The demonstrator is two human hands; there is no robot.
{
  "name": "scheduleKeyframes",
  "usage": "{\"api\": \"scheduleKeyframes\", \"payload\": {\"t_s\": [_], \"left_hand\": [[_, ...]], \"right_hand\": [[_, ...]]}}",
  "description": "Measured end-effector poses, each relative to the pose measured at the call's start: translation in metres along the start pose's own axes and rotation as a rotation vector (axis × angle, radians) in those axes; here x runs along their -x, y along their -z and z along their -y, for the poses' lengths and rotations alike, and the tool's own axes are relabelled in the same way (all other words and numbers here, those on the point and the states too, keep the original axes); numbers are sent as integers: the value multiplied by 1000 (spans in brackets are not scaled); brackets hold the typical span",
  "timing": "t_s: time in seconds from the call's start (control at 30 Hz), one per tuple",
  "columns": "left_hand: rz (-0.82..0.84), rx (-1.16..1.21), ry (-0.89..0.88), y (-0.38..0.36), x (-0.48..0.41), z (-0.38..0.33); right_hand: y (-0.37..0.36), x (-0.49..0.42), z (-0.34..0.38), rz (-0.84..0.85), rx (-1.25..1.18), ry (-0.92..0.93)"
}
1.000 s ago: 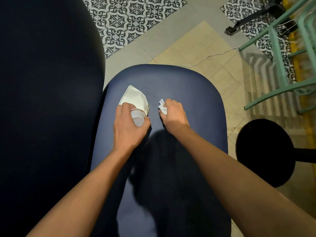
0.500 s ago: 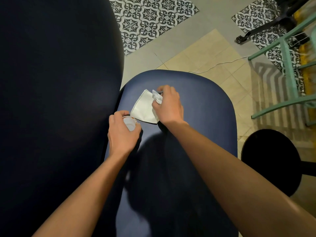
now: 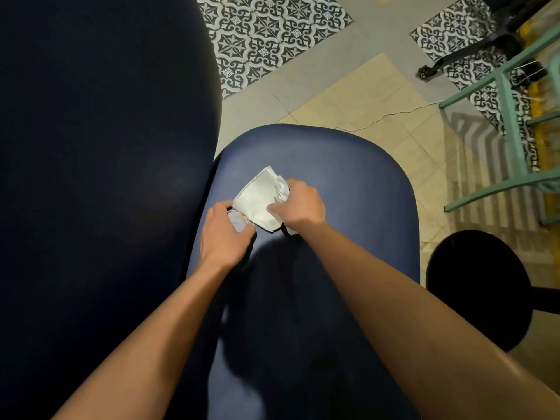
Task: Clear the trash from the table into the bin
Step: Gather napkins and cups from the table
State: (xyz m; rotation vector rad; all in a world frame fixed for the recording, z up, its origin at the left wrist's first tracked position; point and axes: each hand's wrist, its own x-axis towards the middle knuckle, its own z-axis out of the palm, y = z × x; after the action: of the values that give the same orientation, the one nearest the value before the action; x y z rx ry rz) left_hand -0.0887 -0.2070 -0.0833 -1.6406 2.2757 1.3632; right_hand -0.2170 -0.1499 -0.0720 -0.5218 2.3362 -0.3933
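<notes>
**While both hands are loaded, the mask hangs on a thin pinch**

Because the right hand (image 3: 298, 204) already has its fingers curled round a wad of crumpled paper (image 3: 281, 189), only the thumb and a fingertip are free to pinch the folded white face mask (image 3: 257, 201) at its right edge. This is just above the middle of the frame. The left hand (image 3: 225, 234), just left of centre, is wrapped round a small cup (image 3: 239, 221) with an orange rim, so it has no finger to spare. All three pieces sit over the dark blue table (image 3: 348, 177).

The weak point, as I judge it, is that double load. The mask is light and floppy, and a swing toward the bin could peel it from the pinch, or the wad could slip out as the fingers adjust. A round black shape (image 3: 478, 289) at the lower right may be the bin, though I cannot tell.

A second ago the mask lay under the left hand with the cup, while the right hand held only the paper. Half a second ago the right hand had reached the mask's top edge. Now its thumb lies across the mask, and the cup sits at the mask's lower-left corner
</notes>
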Motion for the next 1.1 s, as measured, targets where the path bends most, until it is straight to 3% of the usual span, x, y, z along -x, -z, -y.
{"api": "scheduleKeyframes", "payload": {"t_s": [0.43, 1.1], "left_hand": [[-58, 53, -106, -16, 43, -16], [34, -21, -360, -55, 180, -20]], "right_hand": [[28, 51, -55, -111, -65, 13], [20, 195, -174, -294, -213, -70]]}}
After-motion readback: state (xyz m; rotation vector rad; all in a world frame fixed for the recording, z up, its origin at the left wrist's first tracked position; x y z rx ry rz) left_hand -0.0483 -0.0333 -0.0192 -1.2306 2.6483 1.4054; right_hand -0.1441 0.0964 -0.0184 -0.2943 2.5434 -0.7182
